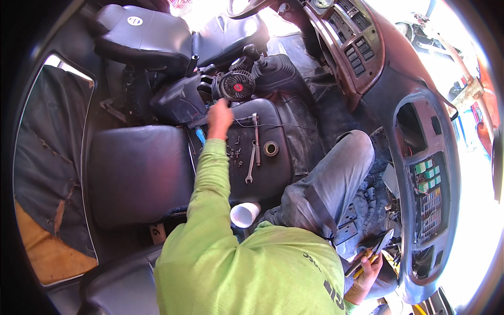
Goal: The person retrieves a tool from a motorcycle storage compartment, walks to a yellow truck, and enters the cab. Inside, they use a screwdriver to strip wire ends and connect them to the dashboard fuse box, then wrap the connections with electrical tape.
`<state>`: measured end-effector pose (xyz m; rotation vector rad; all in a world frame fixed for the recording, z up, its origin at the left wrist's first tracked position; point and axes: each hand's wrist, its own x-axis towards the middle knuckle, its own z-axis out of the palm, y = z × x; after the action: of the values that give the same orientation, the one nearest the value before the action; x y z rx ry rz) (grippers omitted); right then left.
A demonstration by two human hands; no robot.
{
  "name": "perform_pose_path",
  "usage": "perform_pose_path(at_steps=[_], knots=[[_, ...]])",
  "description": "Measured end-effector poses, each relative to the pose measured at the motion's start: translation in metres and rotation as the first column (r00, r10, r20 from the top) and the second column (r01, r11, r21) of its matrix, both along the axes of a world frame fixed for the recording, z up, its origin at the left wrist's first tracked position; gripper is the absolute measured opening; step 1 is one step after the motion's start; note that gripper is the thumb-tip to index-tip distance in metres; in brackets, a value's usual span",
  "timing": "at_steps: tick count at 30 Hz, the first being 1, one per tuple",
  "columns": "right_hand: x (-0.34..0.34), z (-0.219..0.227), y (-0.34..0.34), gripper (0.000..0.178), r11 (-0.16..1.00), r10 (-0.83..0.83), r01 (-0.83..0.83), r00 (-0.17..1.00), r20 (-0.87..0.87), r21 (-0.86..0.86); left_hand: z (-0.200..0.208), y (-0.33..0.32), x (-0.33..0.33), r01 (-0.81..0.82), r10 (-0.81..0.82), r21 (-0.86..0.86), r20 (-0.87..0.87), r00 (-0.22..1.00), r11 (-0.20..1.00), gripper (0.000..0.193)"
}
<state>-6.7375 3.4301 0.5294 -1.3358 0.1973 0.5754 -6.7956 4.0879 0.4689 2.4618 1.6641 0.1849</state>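
Observation:
My left arm stretches forward over the dark centre seat pad (276,176). My left hand (220,116) is just in front of a small black fan (237,86) with a red hub; its fingers are blurred. On the pad lie a ratchet (256,137), a combination wrench (251,167), a roll of tape (271,148) and several small dark screws (236,153). A blue-handled tool (200,136) rests at the pad's left edge. At the lower right, my right hand (370,270) is closed around pliers (374,255) with yellow handles, their pale jaws pointing up.
A white cup-like cylinder (244,214) stands between the seat and my leg. Beyond the fan is a gear lever (252,52). The dashboard (388,68) curves along the right, with exposed green relays (428,176). A thin cable (286,125) crosses the pad.

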Motion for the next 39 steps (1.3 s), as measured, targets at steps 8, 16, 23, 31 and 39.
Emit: perform_pose_path(at_steps=[8, 16, 23, 31, 39], knots=[[0.003, 0.007, 0.007, 0.054, 0.998, 0.011, -0.012, 1.000, 0.007, 0.065, -0.036, 0.086, -0.104, -0.402, 0.400, 0.012, 0.058, 0.914, 0.916, 0.041], [-0.008, 0.023, 0.017, 0.054, 0.998, 0.035, -0.042, 0.993, 0.115, 0.053, -0.019, 0.037, -0.060, -0.023, 0.105, -0.111, 0.828, 0.550, 0.994, 0.016], [0.005, 0.029, 0.038, 0.045, 0.710, 0.535, -0.014, 0.661, 0.527, -0.704, 0.085, -0.148, 0.072, 0.663, -0.149, -0.034, 0.965, 0.217, 0.748, 0.012], [0.027, 0.023, 0.059, 0.027, 0.833, 0.206, 0.150, 0.809, 0.550, -0.532, 0.129, -0.315, 0.158, 0.921, -0.684, 0.295, 0.728, -0.043, 0.255, 0.016], [0.014, 0.000, 0.053, 0.030, 0.925, 0.106, 0.042, 0.926, 0.363, -0.378, 0.091, -0.382, 0.143, 0.960, -0.681, 0.280, 0.706, -0.195, 0.015, 0.020]])
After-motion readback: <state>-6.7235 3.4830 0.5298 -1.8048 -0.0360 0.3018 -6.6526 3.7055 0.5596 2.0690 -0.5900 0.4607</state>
